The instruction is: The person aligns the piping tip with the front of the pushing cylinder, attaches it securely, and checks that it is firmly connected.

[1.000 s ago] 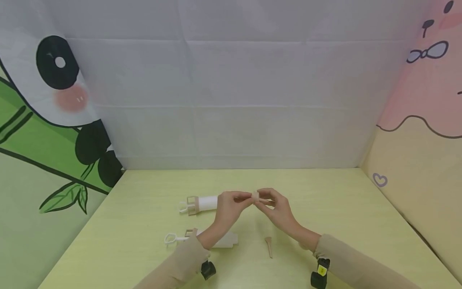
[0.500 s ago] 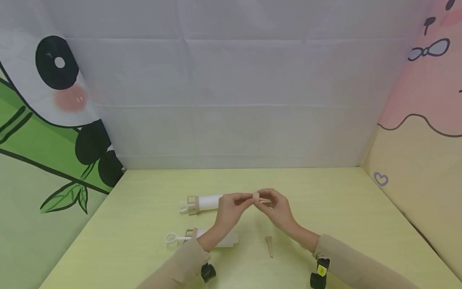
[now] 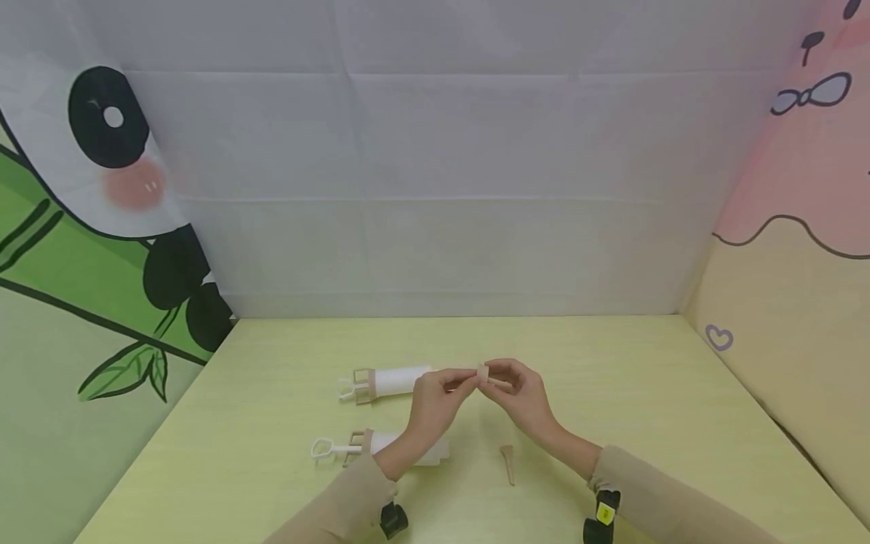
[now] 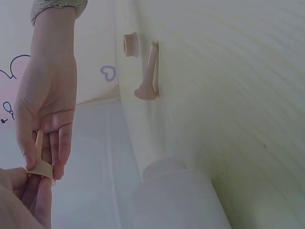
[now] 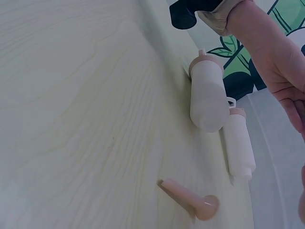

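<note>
Both hands meet above the table, at a beige ring (image 3: 482, 372) with a narrow beige nozzle (image 4: 39, 144) sticking out of it. My left hand (image 3: 431, 402) pinches the ring between thumb and fingers. From the other side, my right hand (image 3: 527, 398) grips the ring and nozzle with its fingertips, the nozzle's stem pointing into its palm. In the right wrist view the held parts are out of sight. Below, another beige nozzle (image 3: 507, 464) with a flared end lies on the table. A loose beige ring (image 4: 131, 45) lies near that nozzle in the left wrist view.
Two white syringe-like tubes with beige collars and pull handles lie on the table to the left: a farther tube (image 3: 396, 381) and a nearer tube (image 5: 207, 95), the latter partly behind my left wrist. A pale wall sheet (image 3: 435, 249) closes off the table's back.
Both hands have sunk slightly, with the ring and nozzle still between them. More of the farther tube shows beside my left hand. The things on the table have stayed put.
</note>
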Available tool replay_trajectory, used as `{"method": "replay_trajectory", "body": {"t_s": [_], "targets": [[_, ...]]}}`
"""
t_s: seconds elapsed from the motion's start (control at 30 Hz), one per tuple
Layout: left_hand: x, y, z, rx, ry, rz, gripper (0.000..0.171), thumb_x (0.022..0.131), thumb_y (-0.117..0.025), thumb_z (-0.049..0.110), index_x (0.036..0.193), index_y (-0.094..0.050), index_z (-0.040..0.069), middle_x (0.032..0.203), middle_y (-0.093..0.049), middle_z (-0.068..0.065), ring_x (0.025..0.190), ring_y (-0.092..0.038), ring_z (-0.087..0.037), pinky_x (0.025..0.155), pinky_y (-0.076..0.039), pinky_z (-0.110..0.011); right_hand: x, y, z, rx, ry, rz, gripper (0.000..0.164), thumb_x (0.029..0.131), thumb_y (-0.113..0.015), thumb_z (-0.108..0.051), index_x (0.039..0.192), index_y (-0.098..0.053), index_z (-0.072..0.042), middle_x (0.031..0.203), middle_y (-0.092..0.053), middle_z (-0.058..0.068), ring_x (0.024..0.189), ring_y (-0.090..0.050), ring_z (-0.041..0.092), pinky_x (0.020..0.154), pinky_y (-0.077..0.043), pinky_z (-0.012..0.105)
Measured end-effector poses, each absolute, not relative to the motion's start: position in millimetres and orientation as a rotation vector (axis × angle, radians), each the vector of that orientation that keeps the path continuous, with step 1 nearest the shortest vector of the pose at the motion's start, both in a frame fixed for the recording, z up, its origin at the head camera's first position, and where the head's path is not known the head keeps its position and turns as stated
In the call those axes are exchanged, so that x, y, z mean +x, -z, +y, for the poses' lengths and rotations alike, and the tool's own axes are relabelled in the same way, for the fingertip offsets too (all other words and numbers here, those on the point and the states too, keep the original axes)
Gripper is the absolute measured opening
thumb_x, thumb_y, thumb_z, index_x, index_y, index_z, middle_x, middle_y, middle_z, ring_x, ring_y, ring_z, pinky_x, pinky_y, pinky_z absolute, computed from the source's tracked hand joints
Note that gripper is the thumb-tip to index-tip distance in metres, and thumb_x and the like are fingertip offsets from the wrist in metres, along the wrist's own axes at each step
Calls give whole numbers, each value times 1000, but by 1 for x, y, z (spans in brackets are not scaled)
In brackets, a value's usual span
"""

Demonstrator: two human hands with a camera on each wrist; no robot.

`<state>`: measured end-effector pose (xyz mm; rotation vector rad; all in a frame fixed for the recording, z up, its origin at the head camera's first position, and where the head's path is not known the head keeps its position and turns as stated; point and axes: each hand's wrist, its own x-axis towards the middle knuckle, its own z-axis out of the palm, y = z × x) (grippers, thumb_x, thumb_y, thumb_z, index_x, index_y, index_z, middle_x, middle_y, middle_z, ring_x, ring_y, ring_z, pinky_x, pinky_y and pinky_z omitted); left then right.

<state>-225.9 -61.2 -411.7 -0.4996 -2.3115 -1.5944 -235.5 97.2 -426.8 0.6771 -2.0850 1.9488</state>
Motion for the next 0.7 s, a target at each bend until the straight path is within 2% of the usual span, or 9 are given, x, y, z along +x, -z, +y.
{"method": "replay_trajectory", "body": {"t_s": [0.13,0.37,0.5,0.7], "targets": [[-226,412,-62,-486,1676,-2275,21,82,-67,20,91,-72,2,87,-70,-10,73,-67,-17,64,-52,-19,-236,428,97,680,-1961,-2089,25,81,-66,-3,103,-59,6,102,-61,20,94,-61,16,81,-51,29],[-206,381,-62,-459,1798,-2242,15,80,-66,3,90,-68,-8,87,-68,-19,78,-66,-29,67,-52,-17,-233,425,95,650,-1981,-2108,27,81,-66,-2,104,-58,8,104,-59,23,94,-61,12,78,-52,27],[-211,390,-64,-472,1807,-2224,14,79,-67,3,88,-69,-7,86,-68,-18,77,-67,-28,66,-52,-17,-235,429,95,646,-1993,-2096,27,80,-67,-4,105,-59,6,100,-61,21,88,-61,12,75,-53,25],[-225,410,-66,-470,1779,-2229,16,77,-71,14,87,-72,1,84,-70,-11,72,-67,-15,63,-52,-19,-233,427,96,632,-2010,-2100,27,81,-66,-5,105,-59,4,97,-62,17,84,-62,12,73,-53,25]]}}
